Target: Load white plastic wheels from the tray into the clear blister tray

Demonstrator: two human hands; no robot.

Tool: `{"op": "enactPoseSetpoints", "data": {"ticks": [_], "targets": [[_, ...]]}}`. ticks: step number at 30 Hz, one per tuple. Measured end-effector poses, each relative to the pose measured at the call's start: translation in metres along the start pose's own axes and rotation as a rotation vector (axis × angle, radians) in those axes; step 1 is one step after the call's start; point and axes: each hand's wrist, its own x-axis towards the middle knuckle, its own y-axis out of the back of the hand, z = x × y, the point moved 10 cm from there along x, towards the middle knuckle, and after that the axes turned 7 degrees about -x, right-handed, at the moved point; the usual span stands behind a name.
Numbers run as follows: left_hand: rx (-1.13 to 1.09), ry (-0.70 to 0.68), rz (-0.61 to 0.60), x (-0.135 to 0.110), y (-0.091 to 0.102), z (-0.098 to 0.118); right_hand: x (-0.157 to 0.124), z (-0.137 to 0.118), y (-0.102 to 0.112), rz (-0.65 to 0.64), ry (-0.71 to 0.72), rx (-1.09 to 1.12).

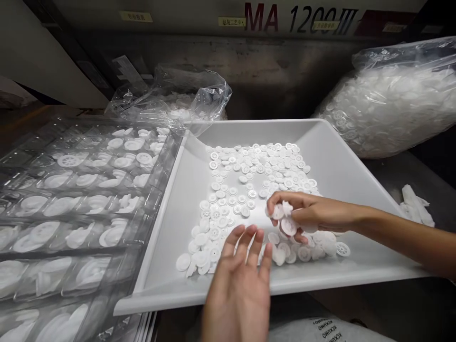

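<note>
My right hand (301, 213) is closed around several small white plastic wheels (288, 226), above the right half of a white tray (333, 164). One piece between the fingers looks like a small toothed gear (287, 207). Palm up, my left hand (244, 280) is over the tray's front edge with its fingers spread and nothing in it. Loose white plastic wheels (215, 232) lie scattered over the tray floor, some partly hidden behind both hands.
Left of the tray, clear compartment trays (130, 232) hold white parts in their pockets. An open clear plastic bag (210, 97) stands behind. At the back right sits a full bag of white parts (395, 104). A white crumpled thing (416, 206) lies at the right.
</note>
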Motion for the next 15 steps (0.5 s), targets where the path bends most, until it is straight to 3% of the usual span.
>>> {"op": "enactPoseSetpoints", "data": {"ticks": [3, 6, 9, 15], "targets": [[-0.042, 0.064, -0.047, 0.018, -0.033, -0.034, -0.014, -0.048, 0.005, 0.213, 0.157, -0.134], [-0.101, 0.077, -0.097, 0.029, -0.046, -0.043, -0.02, -0.081, -0.018, 0.284, 0.352, -0.531], [-0.158, 0.032, -0.089, 0.034, -0.044, -0.034, -0.02, -0.085, -0.042, 0.32, 0.515, -0.929], [-0.176, 0.026, -0.087, 0.034, -0.045, -0.03, -0.027, -0.08, -0.033, 0.388, 0.635, -0.894]]}}
